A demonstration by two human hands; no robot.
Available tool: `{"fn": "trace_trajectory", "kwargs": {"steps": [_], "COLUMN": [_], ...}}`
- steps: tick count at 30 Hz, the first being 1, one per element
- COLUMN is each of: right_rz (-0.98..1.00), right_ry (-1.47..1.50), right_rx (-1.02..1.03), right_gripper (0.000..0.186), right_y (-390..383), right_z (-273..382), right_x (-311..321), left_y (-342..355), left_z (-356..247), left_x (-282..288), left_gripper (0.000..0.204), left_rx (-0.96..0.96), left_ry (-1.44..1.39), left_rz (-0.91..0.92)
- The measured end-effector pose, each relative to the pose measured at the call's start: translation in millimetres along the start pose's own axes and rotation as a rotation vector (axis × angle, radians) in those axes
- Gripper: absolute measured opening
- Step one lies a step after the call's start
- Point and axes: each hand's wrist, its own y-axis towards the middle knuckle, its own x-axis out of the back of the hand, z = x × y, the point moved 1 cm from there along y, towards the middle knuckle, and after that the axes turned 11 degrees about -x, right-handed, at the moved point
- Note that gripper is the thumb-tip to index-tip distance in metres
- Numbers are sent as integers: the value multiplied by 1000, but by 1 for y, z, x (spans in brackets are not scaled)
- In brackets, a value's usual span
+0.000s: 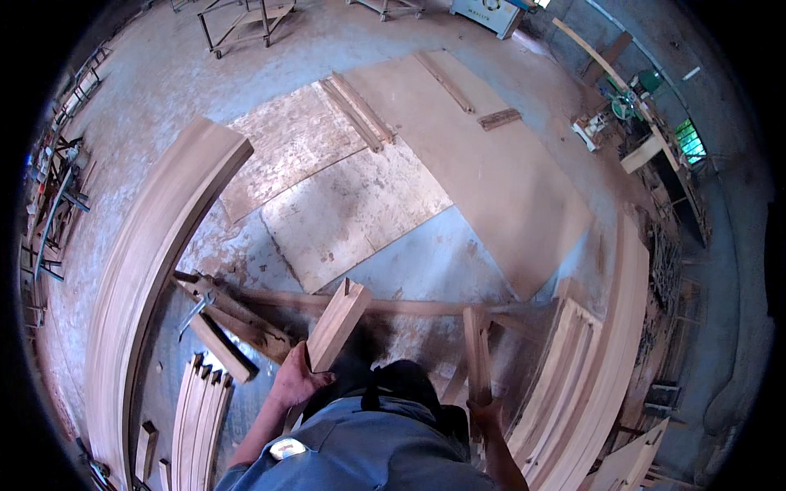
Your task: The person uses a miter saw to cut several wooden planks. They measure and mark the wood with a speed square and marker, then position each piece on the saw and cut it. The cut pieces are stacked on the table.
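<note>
My left hand (296, 380) is closed around a squared wooden beam (338, 324), which slants up and away with a small dark notch at its far end. To the right, my right hand (486, 413) grips a narrower wooden beam (476, 352) that points nearly straight ahead. The near ends of both pieces are hidden by my body and arms. Left of my left hand, a hammer (195, 316) lies by a short dark-sided wood block (223, 348) and a rough timber (246, 321).
Long planks (155, 237) stretch along my left, with several grooved strips (201, 417) beside them. More long boards (606, 352) line my right. Flat sheets (352, 213) cover the floor ahead, bearing a few wooden strips (442, 80). A wheeled frame (266, 20) stands at the back.
</note>
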Motion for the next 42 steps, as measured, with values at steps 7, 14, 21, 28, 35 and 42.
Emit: {"fn": "trace_trajectory", "kwargs": {"steps": [7,14,21,28,35,42], "right_rz": [121,228,301,77,68,58], "right_ry": [5,-395,-631,44,170,225], "right_rx": [-101,347,87,6,-187,6], "right_gripper": [55,29,72,57,57,59], "right_y": [85,240,326,401,441,444], "right_z": [-39,-55,180,370,495,637], "right_x": [-43,-92,-32,69,119,183], "left_y": [101,227,377,527,644,761], "left_z": [-9,-30,-93,-179,-225,-217], "left_x": [35,38,27,23,21,26], "left_gripper": [72,89,97,104,104,90], "left_rx": [33,117,252,230,211,206], "left_ry": [2,-302,-546,-478,-372,-194], "left_rz": [-22,-50,-19,110,186,344]}}
